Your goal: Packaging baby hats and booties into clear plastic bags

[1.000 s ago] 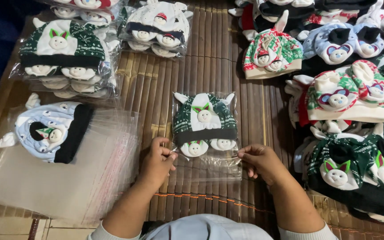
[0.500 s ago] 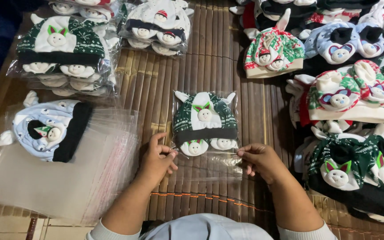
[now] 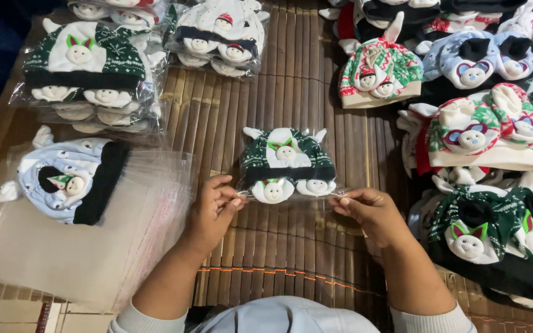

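The dark green knit hat (image 3: 286,161) with its white animal face lies flat in a clear plastic bag (image 3: 291,200) at the middle of the bamboo mat (image 3: 291,92), and everything else is easiest placed from it. Just below its left corner, the left hand (image 3: 212,209) has its fingers (image 3: 229,198) pinched together on the bag's open edge; just below its right corner, the right hand (image 3: 371,213) has its fingers (image 3: 343,203) closed on the same edge, so the hat sits just beyond both sets of fingertips, between the two hands. To the left of the hat, a stack of empty clear bags (image 3: 63,246) lies on the mat with a pale blue hat (image 3: 69,182) resting on top. Above and to the left are bagged hats in piles (image 3: 87,80), and another bagged pile (image 3: 220,37) lies straight above. To the right of the hat, loose hats in red, green, blue and white (image 3: 482,129) crowd the mat's edge.
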